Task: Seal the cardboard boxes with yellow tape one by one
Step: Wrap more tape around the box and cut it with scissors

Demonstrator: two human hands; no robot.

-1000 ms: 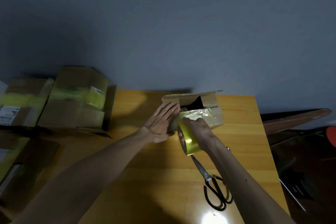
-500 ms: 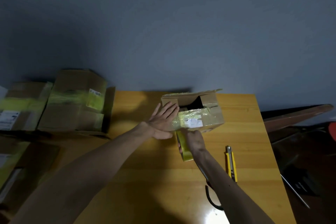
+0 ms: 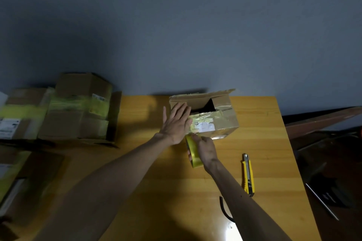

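A small cardboard box (image 3: 225,117) stands at the far middle of the wooden table (image 3: 264,143), its far flap raised and a dark gap in its top. My left hand (image 3: 176,123) lies flat with straight fingers against the box's left top edge. My right hand (image 3: 205,149) grips the roll of yellow tape (image 3: 193,152) just in front of the box's near left corner. A strip of yellow tape (image 3: 191,128) runs from the roll up onto the box, beside a white label.
A yellow utility knife (image 3: 248,174) lies right of my right forearm. The black scissors (image 3: 225,211) are mostly hidden under that forearm. Several cardboard boxes with yellow tape (image 3: 78,107) are stacked left of the table. A dark chair (image 3: 323,123) stands at the right.
My right hand has drawn the tape roll down from the box top to the table in front of it. The utility knife has come into sight. My left hand has stayed on the box.
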